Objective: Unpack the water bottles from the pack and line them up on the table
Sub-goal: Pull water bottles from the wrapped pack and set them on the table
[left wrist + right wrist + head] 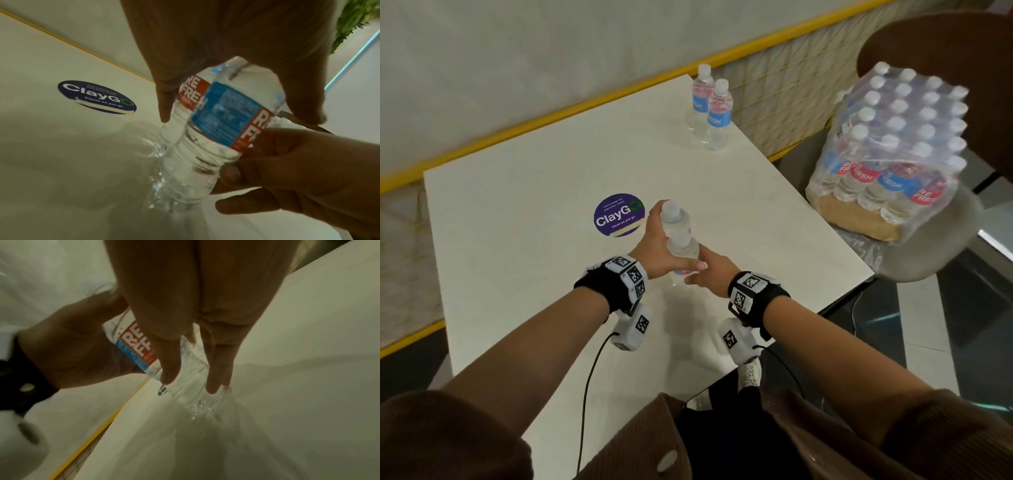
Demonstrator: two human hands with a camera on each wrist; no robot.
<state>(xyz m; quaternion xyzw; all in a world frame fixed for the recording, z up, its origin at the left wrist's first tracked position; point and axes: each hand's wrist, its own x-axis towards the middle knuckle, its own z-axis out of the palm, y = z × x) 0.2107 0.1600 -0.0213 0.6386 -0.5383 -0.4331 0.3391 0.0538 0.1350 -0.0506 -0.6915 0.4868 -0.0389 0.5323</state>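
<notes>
Fingers of the left hand are wrapped round 2 bottles at once, and what a handful that is! The farther bottle and the nearer bottle sit side by side in that grasp, white caps up, held over the middle of the table. From the left wrist view, the thumb and fingers come down on either side of the red-and-blue labels, with the nearer bottle tilted in front. Whether the bases touch the tabletop, I cannot tell.

Now the right hand joins in from the near side: its fingers curl round the lower body of the nearer bottle, just below the label. The right wrist view backs that up, with long fingers laid down the clear ribbed plastic.

Just beside the hands, on the left, a round purple ClayGo sticker lies flat on the table. Far corner: 2 standing bottles upright, touching or nearly so. Off the right edge, the shrink-wrapped pack rests on a chair, rows of white caps showing through the plastic.
</notes>
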